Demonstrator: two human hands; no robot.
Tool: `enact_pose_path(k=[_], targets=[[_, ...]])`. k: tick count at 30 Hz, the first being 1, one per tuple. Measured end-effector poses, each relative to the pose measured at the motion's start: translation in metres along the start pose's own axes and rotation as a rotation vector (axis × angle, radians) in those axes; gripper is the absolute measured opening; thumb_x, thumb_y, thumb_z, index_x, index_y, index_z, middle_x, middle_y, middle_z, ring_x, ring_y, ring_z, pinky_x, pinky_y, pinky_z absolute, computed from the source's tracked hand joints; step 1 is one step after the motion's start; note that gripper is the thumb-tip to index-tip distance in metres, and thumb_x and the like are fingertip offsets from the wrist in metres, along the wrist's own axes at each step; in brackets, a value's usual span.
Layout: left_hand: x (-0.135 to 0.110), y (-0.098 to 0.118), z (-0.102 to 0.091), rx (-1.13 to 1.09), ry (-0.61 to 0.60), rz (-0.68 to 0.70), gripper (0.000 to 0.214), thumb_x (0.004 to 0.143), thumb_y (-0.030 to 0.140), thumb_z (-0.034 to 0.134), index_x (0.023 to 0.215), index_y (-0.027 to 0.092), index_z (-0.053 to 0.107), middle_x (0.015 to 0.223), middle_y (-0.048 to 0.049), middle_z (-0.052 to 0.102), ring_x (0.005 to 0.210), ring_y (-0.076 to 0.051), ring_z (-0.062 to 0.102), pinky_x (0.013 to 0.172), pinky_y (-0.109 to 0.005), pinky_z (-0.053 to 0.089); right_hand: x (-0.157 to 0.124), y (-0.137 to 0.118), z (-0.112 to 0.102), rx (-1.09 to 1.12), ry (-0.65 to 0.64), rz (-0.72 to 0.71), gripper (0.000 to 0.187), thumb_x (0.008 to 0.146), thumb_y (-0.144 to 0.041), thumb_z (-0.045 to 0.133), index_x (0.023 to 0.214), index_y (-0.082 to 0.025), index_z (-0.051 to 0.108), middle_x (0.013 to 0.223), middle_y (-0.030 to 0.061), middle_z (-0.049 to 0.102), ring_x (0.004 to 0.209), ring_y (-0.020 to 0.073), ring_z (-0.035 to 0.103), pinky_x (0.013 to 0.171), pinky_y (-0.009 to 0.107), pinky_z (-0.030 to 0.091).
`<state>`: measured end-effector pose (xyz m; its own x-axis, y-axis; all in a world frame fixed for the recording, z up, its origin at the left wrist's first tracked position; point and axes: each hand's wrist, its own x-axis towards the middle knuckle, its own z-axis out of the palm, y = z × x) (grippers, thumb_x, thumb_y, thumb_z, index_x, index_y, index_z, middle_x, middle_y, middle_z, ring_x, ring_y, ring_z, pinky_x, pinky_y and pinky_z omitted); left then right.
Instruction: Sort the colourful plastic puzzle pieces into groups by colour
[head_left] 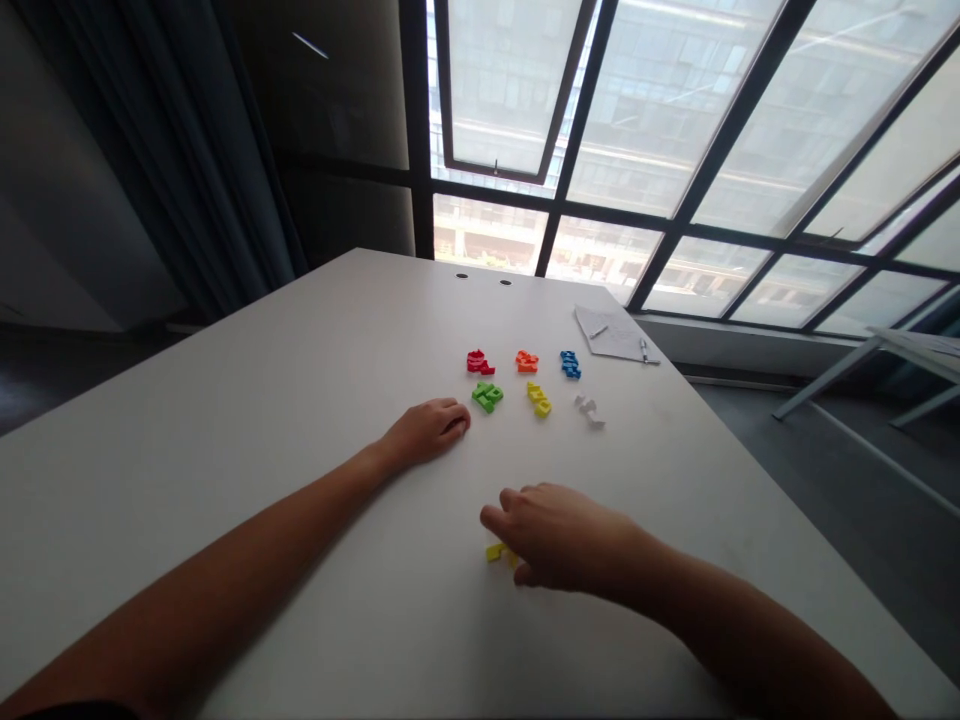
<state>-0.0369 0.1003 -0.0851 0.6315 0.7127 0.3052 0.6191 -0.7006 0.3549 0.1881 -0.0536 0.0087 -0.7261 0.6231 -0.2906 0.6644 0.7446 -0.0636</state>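
Observation:
My left hand (pixel 427 430) rests on the white table (pixel 247 420) with its fingers curled under, just left of a green block piece (pixel 487 397). My right hand (pixel 559 535) lies nearer to me, fingers bent down over a small yellow piece (pixel 496 552) that peeks out beneath them. Beyond the hands lie small heaps of coloured pieces: red (pixel 479 363), orange (pixel 526 361), blue (pixel 570 364), yellow (pixel 538 399) and white (pixel 589 410).
A sheet of paper (pixel 611 333) with a pen (pixel 643 350) on it lies at the table's far right corner. Large windows (pixel 637 130) rise behind the table. A dark curtain hangs at the left, and another table's legs (pixel 847 370) stand at the right.

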Motion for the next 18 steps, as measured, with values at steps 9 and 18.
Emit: enact_pose_path(k=[9, 18], targets=[[0.000, 0.000, 0.000, 0.002, -0.002, -0.008, 0.022, 0.095, 0.029, 0.045, 0.096, 0.026, 0.067, 0.101, -0.0026, 0.069, 0.093, -0.020, 0.063, 0.079, -0.029, 0.047, 0.011, -0.001, -0.002, -0.084, -0.018, 0.021, 0.030, 0.080, -0.029, 0.078, 0.102, -0.014, 0.065, 0.092, 0.0109, 0.071, 0.079, 0.0267, 0.071, 0.070, 0.036, 0.053], [0.000, -0.001, 0.001, -0.005, -0.004, -0.007, 0.025, 0.096, 0.033, 0.044, 0.096, 0.025, 0.068, 0.100, -0.0039, 0.069, 0.094, -0.020, 0.063, 0.081, -0.029, 0.048, 0.020, 0.032, -0.005, 0.033, -0.048, 0.068, 0.022, 0.081, -0.030, 0.075, 0.098, -0.018, 0.069, 0.095, 0.0100, 0.073, 0.082, 0.0237, 0.069, 0.066, 0.028, 0.047]])
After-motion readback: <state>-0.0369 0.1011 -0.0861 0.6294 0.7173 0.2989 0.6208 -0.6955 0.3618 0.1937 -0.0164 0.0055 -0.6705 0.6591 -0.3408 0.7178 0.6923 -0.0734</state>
